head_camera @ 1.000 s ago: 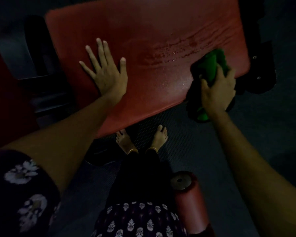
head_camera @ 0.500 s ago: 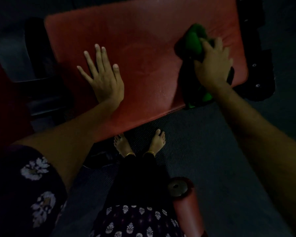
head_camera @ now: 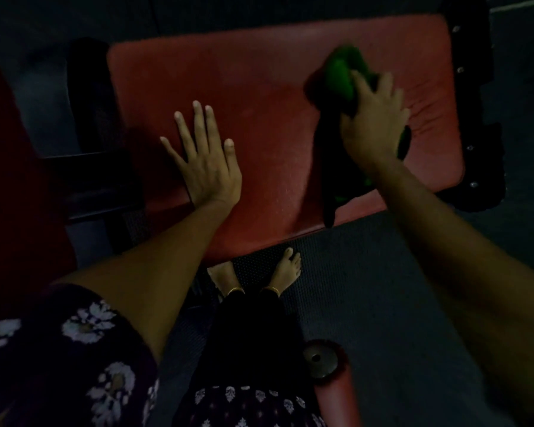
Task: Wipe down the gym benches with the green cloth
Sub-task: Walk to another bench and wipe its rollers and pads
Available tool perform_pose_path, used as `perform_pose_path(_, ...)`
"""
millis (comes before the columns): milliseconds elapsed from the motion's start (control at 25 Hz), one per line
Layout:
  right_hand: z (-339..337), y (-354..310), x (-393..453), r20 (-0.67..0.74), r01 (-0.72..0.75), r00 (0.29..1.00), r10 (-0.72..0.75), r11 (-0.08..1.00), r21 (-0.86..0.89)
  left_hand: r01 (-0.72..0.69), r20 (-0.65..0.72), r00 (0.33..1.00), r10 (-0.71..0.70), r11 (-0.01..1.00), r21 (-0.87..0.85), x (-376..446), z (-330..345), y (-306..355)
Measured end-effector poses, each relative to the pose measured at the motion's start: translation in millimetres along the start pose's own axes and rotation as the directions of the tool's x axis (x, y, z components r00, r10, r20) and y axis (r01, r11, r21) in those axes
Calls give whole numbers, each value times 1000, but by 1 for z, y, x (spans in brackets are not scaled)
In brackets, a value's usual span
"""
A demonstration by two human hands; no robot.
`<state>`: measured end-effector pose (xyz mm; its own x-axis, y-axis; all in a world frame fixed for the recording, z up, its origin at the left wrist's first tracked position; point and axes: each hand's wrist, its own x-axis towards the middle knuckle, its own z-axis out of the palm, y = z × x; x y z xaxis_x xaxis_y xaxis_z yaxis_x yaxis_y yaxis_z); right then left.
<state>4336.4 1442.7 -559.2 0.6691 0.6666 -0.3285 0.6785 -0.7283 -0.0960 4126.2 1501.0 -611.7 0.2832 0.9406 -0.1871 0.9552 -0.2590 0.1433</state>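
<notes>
We saw the green cloth [head_camera: 339, 77] bunched on the far right part of the red bench pad [head_camera: 259, 87], with the right hand [head_camera: 373, 124] on top of it, fingers curled over the bunch and gripping it against the pad. A darker length of the cloth trailed back under the wrist toward the near edge of the pad, and a small green fold showed just right of the wrist. The left hand [head_camera: 205, 163] lay flat on the left part of the pad, fingers straight and spread, holding nothing, well apart from the cloth.

The light was dim and the right hand and cloth were blurred, so we could not make out where its fingertips ended or how much cloth sat beneath the palm. The trailing part merged with shadow near the pad's edge. A black frame [head_camera: 475, 103] with small bolts ran along the pad's right side, its far end cut off at the top. A second red pad [head_camera: 16, 180] was cut off at the left border.

Between the hands the pad lay bare. The cloth sat near the right edge and the frame, with less room there than toward the left. Bare feet [head_camera: 285, 269] stood on the dark floor [head_camera: 367, 288] just beside the near edge, and a red roller [head_camera: 330, 383] stood near them at the bottom.
</notes>
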Motion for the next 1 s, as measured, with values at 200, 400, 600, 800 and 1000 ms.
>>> perform_pose_path(200,8,-84,2,6,102,995,-102,995,-2,15,20,1000,-15,1000,14,-2,-1,2)
perform_pose_path(400,8,-123,21,86,602,799,-596,794,-89,13,14,1000,-13,1000,22,1,-1,-7)
perform_pose_path(600,-29,17,81,-33,122,992,-124,991,-64,20,13,1000,-19,999,-28,2,-1,2)
perform_pose_path(800,-31,10,81,-7,-191,981,192,979,71,20,23,1000,-20,1000,-5,5,-1,-1)
perform_pose_path(1000,-6,-67,36,90,401,914,-396,915,-38,30,1,1000,-30,999,-25,3,-2,-3)
